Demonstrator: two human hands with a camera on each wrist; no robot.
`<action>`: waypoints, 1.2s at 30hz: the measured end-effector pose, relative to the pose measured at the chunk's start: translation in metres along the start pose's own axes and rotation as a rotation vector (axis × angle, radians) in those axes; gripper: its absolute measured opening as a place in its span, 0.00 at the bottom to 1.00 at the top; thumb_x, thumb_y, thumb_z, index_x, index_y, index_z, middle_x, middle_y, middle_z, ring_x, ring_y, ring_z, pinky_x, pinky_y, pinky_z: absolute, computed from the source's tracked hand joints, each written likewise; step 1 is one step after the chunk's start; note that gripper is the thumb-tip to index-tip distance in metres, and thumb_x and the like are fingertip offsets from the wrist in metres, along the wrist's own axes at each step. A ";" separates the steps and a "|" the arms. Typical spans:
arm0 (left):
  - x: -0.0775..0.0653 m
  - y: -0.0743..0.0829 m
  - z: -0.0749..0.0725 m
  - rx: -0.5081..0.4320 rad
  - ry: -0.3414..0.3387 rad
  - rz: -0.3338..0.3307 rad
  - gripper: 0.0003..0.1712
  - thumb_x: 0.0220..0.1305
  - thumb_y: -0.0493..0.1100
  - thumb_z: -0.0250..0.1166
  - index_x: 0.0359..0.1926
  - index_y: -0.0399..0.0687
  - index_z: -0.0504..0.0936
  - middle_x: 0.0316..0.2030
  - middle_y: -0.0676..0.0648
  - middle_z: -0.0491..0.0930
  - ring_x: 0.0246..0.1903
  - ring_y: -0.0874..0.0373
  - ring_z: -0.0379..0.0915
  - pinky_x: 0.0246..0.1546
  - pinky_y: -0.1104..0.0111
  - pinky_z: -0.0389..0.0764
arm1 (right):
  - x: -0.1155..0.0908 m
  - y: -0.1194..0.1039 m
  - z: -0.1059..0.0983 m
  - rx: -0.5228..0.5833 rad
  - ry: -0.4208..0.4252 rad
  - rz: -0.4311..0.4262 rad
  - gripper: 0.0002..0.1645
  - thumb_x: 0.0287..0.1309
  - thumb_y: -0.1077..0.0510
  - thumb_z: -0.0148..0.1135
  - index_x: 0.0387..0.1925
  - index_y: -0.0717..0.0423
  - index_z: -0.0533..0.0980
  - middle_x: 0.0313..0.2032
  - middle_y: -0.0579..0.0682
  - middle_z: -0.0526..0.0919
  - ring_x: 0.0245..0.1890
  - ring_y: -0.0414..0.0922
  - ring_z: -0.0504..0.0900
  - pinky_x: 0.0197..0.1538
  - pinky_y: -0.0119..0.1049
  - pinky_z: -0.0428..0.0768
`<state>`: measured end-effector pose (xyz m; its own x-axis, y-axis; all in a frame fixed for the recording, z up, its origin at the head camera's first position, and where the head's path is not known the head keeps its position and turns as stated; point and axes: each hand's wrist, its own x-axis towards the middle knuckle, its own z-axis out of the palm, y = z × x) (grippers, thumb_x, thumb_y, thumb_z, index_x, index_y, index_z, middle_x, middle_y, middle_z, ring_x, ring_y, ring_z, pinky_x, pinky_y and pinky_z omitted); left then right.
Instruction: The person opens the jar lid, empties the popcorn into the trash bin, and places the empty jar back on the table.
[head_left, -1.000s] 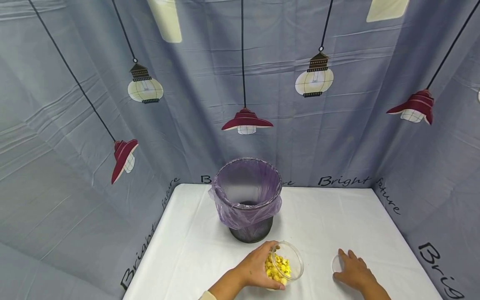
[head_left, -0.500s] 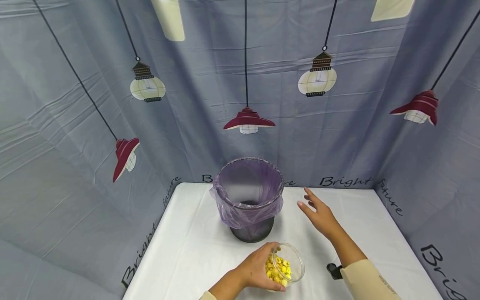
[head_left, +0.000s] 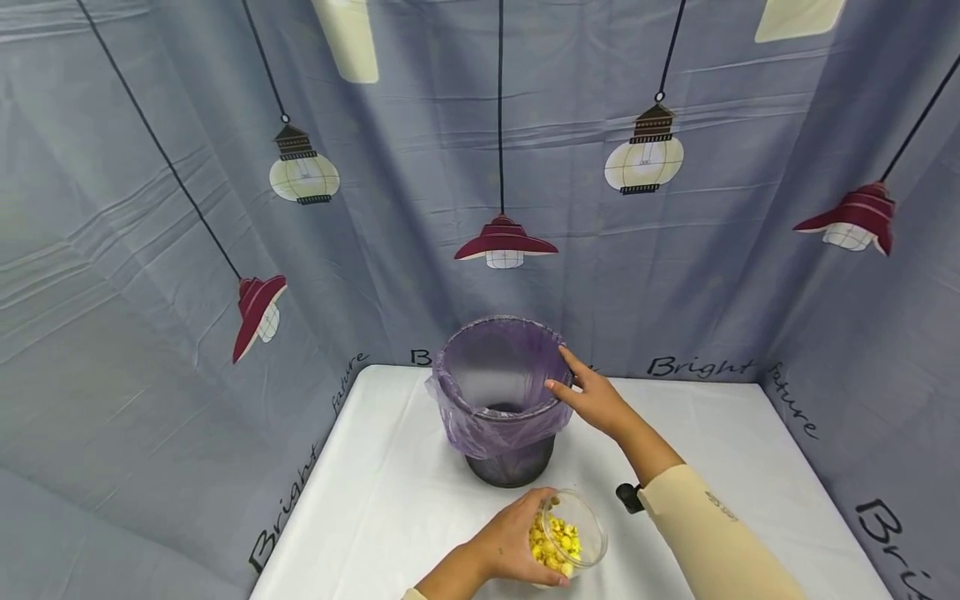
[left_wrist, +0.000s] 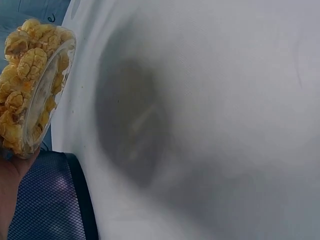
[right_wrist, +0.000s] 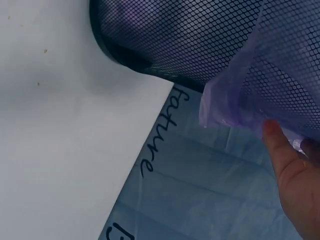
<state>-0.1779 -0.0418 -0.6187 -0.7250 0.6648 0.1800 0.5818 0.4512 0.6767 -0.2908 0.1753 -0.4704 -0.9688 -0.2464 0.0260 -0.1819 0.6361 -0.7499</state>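
Observation:
My left hand (head_left: 517, 537) grips a clear plastic tub (head_left: 587, 521) of yellow popcorn (head_left: 553, 540), tilted with its open mouth to the right. In the left wrist view the popcorn (left_wrist: 22, 75) shows through the tub's wall. My right hand (head_left: 600, 400) reaches to the right side of the rim of a black mesh trash can (head_left: 510, 467), fingers extended and thumb apart from them. A purple bag (head_left: 491, 433) lines the can and folds over its rim. In the right wrist view the thumb of the right hand (right_wrist: 295, 185) is right at the bag (right_wrist: 225, 102).
A white cloth (head_left: 375, 500) covers the table. Grey-blue curtains (head_left: 405, 208) printed with lamps stand close behind it and at both sides. A small black camera (head_left: 628, 497) sits at my right wrist. A few crumbs (right_wrist: 45, 51) lie on the cloth.
My right hand has left a round clear lid at the right of the table and moved left and away to the can's rim. The left hand stays with the tub.

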 end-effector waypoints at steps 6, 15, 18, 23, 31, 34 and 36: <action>-0.015 -0.006 -0.006 -0.069 0.012 -0.081 0.62 0.41 0.68 0.79 0.73 0.59 0.57 0.63 0.54 0.72 0.62 0.61 0.69 0.64 0.60 0.72 | -0.001 0.001 0.000 0.029 -0.013 0.014 0.53 0.65 0.30 0.55 0.80 0.41 0.43 0.76 0.62 0.51 0.70 0.66 0.62 0.66 0.69 0.63; -0.061 -0.033 -0.031 -0.159 0.231 -0.244 0.64 0.37 0.64 0.82 0.72 0.51 0.59 0.62 0.46 0.74 0.61 0.51 0.72 0.63 0.53 0.72 | 0.002 0.005 0.005 0.057 -0.014 0.034 0.54 0.64 0.29 0.55 0.80 0.40 0.42 0.76 0.62 0.51 0.71 0.65 0.60 0.65 0.69 0.63; -0.076 -0.048 -0.055 -0.157 0.361 -0.287 0.65 0.35 0.61 0.83 0.72 0.48 0.60 0.62 0.43 0.74 0.60 0.47 0.72 0.64 0.49 0.70 | 0.002 0.005 0.005 0.062 -0.018 0.045 0.53 0.64 0.30 0.55 0.80 0.38 0.41 0.77 0.61 0.51 0.71 0.65 0.60 0.65 0.69 0.63; -0.086 -0.065 -0.113 -0.104 0.532 -0.380 0.67 0.32 0.58 0.85 0.72 0.44 0.59 0.62 0.41 0.74 0.62 0.41 0.70 0.65 0.43 0.66 | 0.003 0.004 0.004 0.069 -0.015 0.049 0.52 0.65 0.32 0.55 0.80 0.37 0.40 0.77 0.61 0.51 0.72 0.65 0.59 0.65 0.70 0.62; -0.059 -0.065 -0.210 -0.028 0.616 -0.364 0.67 0.36 0.55 0.84 0.74 0.45 0.56 0.65 0.38 0.69 0.63 0.38 0.66 0.63 0.40 0.67 | 0.000 0.005 0.003 0.058 -0.012 0.051 0.52 0.66 0.31 0.53 0.80 0.37 0.39 0.77 0.62 0.50 0.72 0.66 0.58 0.65 0.70 0.63; -0.044 -0.059 -0.240 -0.006 0.614 -0.312 0.66 0.38 0.55 0.84 0.74 0.46 0.56 0.64 0.37 0.68 0.62 0.39 0.67 0.60 0.40 0.69 | 0.000 0.004 0.004 0.064 -0.012 0.046 0.52 0.66 0.32 0.54 0.80 0.38 0.39 0.76 0.62 0.51 0.72 0.66 0.59 0.65 0.70 0.63; -0.034 -0.053 -0.257 0.014 0.609 -0.278 0.65 0.37 0.55 0.84 0.73 0.48 0.57 0.63 0.38 0.69 0.61 0.40 0.68 0.59 0.40 0.70 | 0.001 0.003 0.006 0.071 -0.015 0.043 0.53 0.65 0.30 0.53 0.80 0.38 0.39 0.76 0.62 0.51 0.72 0.66 0.59 0.65 0.70 0.63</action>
<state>-0.2788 -0.2410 -0.4770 -0.9247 0.0694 0.3742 0.3451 0.5675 0.7476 -0.2912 0.1732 -0.4766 -0.9727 -0.2315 -0.0167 -0.1275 0.5930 -0.7950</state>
